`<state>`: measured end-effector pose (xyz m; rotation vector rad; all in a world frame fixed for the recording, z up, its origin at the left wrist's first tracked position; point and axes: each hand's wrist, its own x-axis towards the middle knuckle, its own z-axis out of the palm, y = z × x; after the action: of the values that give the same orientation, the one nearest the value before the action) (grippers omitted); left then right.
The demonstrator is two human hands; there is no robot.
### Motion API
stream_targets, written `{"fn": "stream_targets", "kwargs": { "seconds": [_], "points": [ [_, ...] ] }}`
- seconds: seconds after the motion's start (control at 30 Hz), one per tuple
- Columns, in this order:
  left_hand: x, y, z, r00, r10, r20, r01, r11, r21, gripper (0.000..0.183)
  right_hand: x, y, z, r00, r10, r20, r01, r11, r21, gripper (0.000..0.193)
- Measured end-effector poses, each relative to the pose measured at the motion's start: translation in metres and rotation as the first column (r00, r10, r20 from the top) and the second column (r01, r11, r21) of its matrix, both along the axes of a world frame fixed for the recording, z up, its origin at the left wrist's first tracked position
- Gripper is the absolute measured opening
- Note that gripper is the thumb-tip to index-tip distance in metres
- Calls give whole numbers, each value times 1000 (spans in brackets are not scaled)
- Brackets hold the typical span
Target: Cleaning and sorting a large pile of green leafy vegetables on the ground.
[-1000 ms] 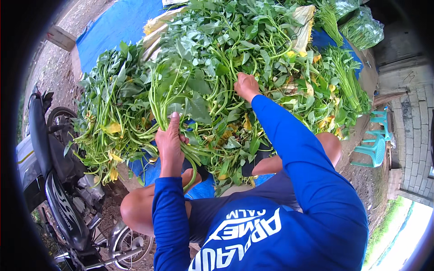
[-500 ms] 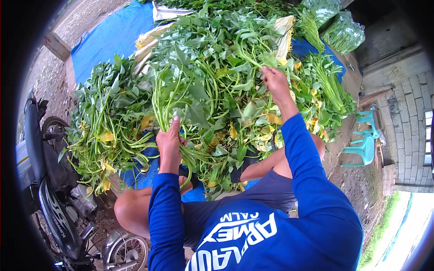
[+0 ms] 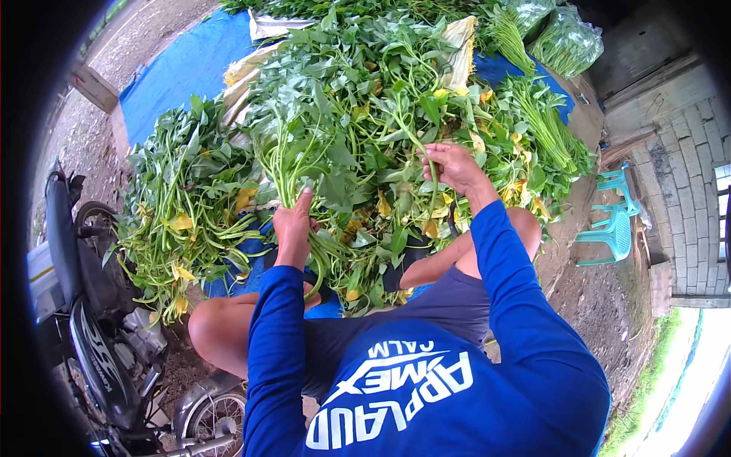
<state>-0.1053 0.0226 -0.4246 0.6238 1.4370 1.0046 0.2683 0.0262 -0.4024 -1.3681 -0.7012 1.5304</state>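
Note:
My left hand [image 3: 293,226] is closed around a bunch of leafy green stems [image 3: 285,164], which look like water spinach. Their leafy tops point away from me, and the cut ends hang below my fist. To the right, my right hand [image 3: 451,166] pinches a single stem [image 3: 415,139] between thumb and fingers. That stem slants up to the left, and its lower end dangles under my fingertips. Beneath both hands spreads a large heap of the same greens [image 3: 365,84], with yellowed leaves [image 3: 383,204] scattered through it.
Another pile of stems [image 3: 190,221] lies left over a blue tarp [image 3: 190,65]. Tidy bundles [image 3: 544,126] sit at the right, near a filled clear plastic bag [image 3: 567,42]. A motorcycle [image 3: 106,358] stands close on my left. Green plastic chairs [image 3: 609,236] are by the block wall [image 3: 685,198].
My right hand has come down and toward me with a stem, turning at the wrist. My left hand still grips its bunch, in nearly the same place.

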Motion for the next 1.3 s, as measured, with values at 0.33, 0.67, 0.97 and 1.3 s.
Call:
{"fn": "stream_targets", "kwargs": {
  "seconds": [0.33,0.67,0.97,1.3],
  "points": [
    [-3,2,2,999,39,20,-39,999,6,40,-61,-9,58,909,-2,418,-143,938,315,26],
    [6,-3,10,999,22,36,-25,997,79,49,-80,2,62,939,-137,316,40,955,295,30],
    [17,-13,19,996,-18,-85,16,1000,-19,49,-129,-21,19,839,0,-543,58,994,90,24],
    [20,-27,33,981,-130,-141,152,976,157,50,-191,-58,-3,955,133,-266,-139,990,-3,24]
  ]
}}
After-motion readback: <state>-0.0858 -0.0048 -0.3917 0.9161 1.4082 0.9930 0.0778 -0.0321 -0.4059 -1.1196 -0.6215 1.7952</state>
